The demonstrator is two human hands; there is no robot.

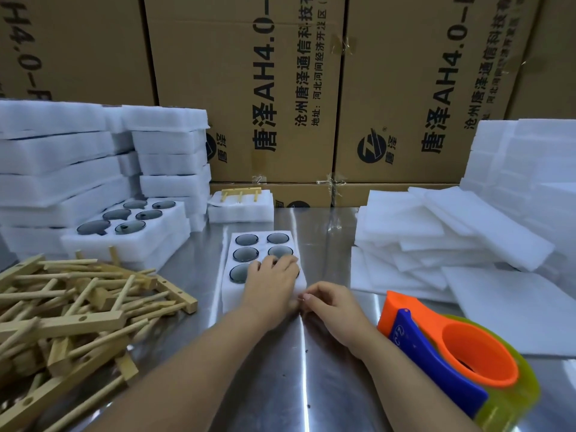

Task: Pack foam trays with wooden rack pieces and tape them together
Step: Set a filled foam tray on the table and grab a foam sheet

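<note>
From the head view, the left hand (271, 275) is lying flat across the near end of the foam tray (262, 244), fingers relaxed and spread, pressing down and gripping nothing. The tray is sitting in the middle of the steel table (280, 369), with dark round pieces (246, 254) seated in its wells. The right hand (330, 304) is working at the tray's near right corner, fingers curled in tight. I cannot tell whether it is pinching the foam edge, a tape end, or nothing at all.

Now the dangers. That table is looking slick and shiny, so a sideways tug at the corner is likely to slide the light tray out from under the pressing palm. Pressing too hard is risking a dent in the soft foam, or tipping a round piece out of its well.

The tape dispenser (452, 347) is lying just beside the right forearm, and a careless elbow could be knocking it away. On the left, the wooden rack pieces (78, 307) are lying in a loose tangle near the left forearm, and snagging one could drag several along.

I am seeing no rack piece on this tray, so taping now might be sealing it short.
</note>
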